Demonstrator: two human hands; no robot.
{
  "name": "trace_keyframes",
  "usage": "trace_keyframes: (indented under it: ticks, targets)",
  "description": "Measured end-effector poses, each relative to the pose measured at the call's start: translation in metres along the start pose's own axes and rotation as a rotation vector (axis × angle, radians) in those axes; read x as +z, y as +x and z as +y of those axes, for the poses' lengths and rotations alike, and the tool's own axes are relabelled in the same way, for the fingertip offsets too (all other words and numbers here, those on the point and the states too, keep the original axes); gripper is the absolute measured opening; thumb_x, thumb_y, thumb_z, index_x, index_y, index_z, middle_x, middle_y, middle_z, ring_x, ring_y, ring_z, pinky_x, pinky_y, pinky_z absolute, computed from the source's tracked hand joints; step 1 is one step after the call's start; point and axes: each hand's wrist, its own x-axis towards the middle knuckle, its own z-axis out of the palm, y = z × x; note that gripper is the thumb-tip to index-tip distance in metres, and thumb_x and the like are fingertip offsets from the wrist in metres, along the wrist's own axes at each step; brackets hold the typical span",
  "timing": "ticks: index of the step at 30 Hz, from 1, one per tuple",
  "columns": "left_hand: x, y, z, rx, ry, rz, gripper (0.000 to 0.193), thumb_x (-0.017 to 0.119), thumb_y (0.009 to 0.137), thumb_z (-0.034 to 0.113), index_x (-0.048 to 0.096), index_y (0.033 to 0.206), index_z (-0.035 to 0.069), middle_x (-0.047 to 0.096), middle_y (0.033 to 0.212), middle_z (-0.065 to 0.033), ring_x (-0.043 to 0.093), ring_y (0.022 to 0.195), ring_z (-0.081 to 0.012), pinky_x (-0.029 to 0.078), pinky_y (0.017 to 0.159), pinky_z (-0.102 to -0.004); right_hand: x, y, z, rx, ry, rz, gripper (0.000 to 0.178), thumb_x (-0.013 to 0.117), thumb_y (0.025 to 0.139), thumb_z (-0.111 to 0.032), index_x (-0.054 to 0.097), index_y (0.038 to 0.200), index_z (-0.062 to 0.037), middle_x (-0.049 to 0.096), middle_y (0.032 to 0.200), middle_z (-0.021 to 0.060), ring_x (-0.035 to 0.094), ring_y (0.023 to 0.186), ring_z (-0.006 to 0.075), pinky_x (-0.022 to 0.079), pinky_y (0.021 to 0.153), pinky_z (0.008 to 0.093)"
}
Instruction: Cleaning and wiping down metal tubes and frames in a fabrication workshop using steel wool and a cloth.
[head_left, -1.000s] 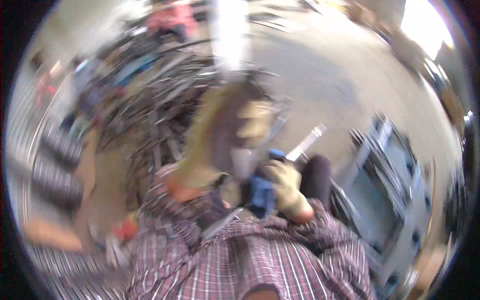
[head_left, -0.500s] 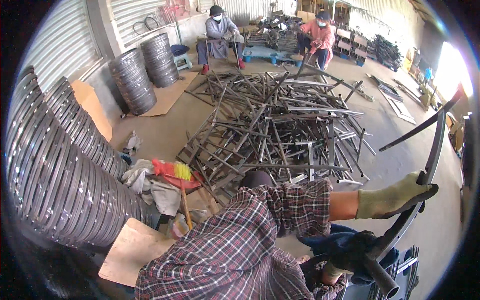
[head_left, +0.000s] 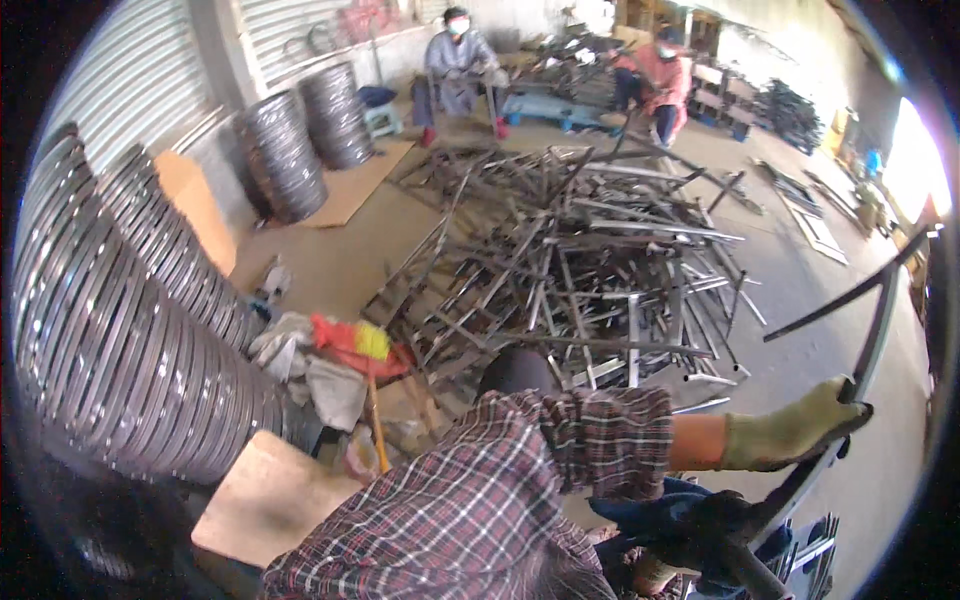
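Observation:
My left hand (head_left: 795,428), in a green glove with a dark palm, is closed round a long bar of a dark metal tube frame (head_left: 875,325). That bar slants from the upper right down toward my lap, and a branching piece leaves it near the top. Lower down, my right hand (head_left: 705,530), in a dark-palmed glove, grips the same frame near its tube joint; its fingers are partly hidden in shadow. Dark blue cloth (head_left: 630,510) lies beside the right hand. My plaid left sleeve crosses the lower middle of the view.
A tangled heap of metal tube frames (head_left: 600,260) covers the floor ahead. Tall stacks of dark metal rings (head_left: 140,360) stand at left, near a wooden board (head_left: 265,500) and a yellow-headed brush (head_left: 372,343). Two masked people (head_left: 460,65) sit beyond the heap.
The whole view has shifted slightly, with the background moving right and a little down. The frame's bar and my left hand sit slightly lower in view; both hands keep their hold.

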Motion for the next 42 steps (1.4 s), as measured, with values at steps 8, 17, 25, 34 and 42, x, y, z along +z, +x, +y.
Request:
trace_keyframes:
  ticks: [8, 17, 25, 34, 42]
  targets:
    - [-0.030, -0.012, -0.018, 0.057, -0.117, 0.043, 0.022, 0.058, 0.095, 0.022, 0.048, 0.095, 0.003, 0.052, 0.073, -0.0042, 0.053, 0.058, -0.0129, 0.044, 0.048, -0.0308, -0.034, 0.069, -0.038, -0.099, -0.312, 0.040, 0.044, 0.052, 0.093, -0.025, 0.049, 0.125, 0.0043, 0.056, 0.087, 0.0049, 0.055, 0.086, 0.0162, 0.047, 0.087, 0.0344]
    - [-0.010, -0.003, -0.038, -0.053, 0.176, -0.114, 0.023, 0.052, 0.099, 0.032, 0.052, 0.099, 0.010, 0.048, 0.074, 0.0019, 0.046, 0.064, -0.0091, 0.043, 0.050, -0.0290, 0.006, 0.132, -0.056, -0.278, -0.822, -0.179, 0.044, 0.052, 0.093, -0.025, 0.049, 0.126, 0.0047, 0.052, 0.081, 0.0024, 0.052, 0.083, 0.0151, 0.046, 0.085, 0.0336]
    - [-0.104, -0.138, -0.016, 0.138, 0.122, 0.038, 0.034, 0.047, 0.100, 0.026, 0.052, 0.124, 0.003, 0.058, 0.114, -0.0091, 0.056, 0.098, -0.0201, 0.046, 0.090, -0.0355, 0.194, -0.228, 0.115, -1.353, -1.698, -0.485, 0.044, 0.051, 0.093, -0.025, 0.048, 0.126, 0.0051, 0.048, 0.076, 0.0003, 0.049, 0.080, 0.0141, 0.045, 0.083, 0.0328]
    - [-0.167, -0.137, -0.035, -0.228, 0.255, 0.401, 0.043, 0.046, 0.102, 0.030, 0.052, 0.131, 0.000, 0.060, 0.091, 0.0001, 0.055, 0.079, -0.0073, 0.046, 0.066, -0.0234, 0.219, -0.385, 0.293, -2.132, -2.260, -0.273, 0.045, 0.051, 0.094, -0.025, 0.047, 0.127, 0.0055, 0.044, 0.070, -0.0021, 0.046, 0.076, 0.0130, 0.044, 0.082, 0.0320]
    - [-0.142, -0.118, -0.053, -0.332, 0.303, 0.300, 0.038, 0.047, 0.101, 0.030, 0.057, 0.122, 0.000, 0.060, 0.084, -0.0006, 0.054, 0.070, -0.0086, 0.046, 0.064, -0.0243, 0.216, -0.426, 0.302, -2.383, -2.518, -0.057, 0.045, 0.050, 0.094, -0.024, 0.046, 0.127, 0.0058, 0.040, 0.065, -0.0040, 0.044, 0.074, 0.0121, 0.043, 0.080, 0.0313]
